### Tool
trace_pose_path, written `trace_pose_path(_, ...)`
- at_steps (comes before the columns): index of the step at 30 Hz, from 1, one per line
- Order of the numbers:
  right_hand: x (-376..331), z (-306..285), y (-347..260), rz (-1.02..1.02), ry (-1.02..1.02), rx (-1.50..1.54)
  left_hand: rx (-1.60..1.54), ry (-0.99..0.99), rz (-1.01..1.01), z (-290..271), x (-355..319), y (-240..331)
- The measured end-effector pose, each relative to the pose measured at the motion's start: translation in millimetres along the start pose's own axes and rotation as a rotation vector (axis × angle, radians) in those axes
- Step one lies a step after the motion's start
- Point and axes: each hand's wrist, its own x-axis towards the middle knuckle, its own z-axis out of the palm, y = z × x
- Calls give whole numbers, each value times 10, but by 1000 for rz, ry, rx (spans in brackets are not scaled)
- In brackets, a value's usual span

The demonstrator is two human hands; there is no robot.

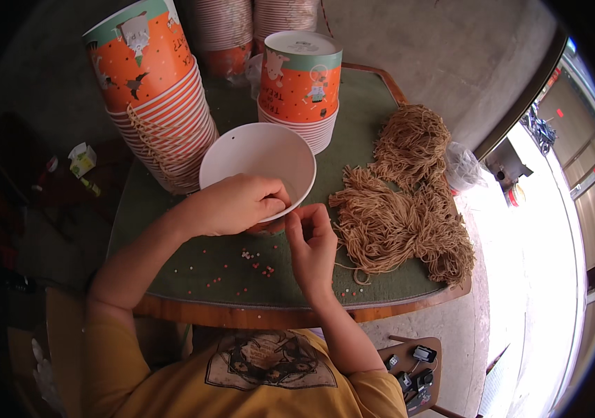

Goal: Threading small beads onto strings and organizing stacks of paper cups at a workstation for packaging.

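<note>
Her left hand (231, 204) gripped the paper bucket's (259, 164) rim while the right hand (311, 240) pinched a string, twine pile (402, 202) at three o'clock.

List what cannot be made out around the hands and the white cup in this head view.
- Head view: the left hand covers the near rim of the white paper cup, hiding how it is gripped.
- Whether the right hand pinches a strand from the tan string pile: too fine to tell.
- The small dots scattered on the green table mat: too small to identify.
- The cup stack at the upper left: top cut off by the edge.
</note>
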Motion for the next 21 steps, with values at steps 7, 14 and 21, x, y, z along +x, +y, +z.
trace_pose_path(7,26,-63,-126,-57,-23,-354,-15,-6,161,-29,110,-204)
trace_pose_path(14,-19,-201,-61,55,-86,-20,178,377,484,160,-76,-115)
trace_pose_path(21,-152,-340,-223,264,-307,314,682,491,755,433,-245,-151)
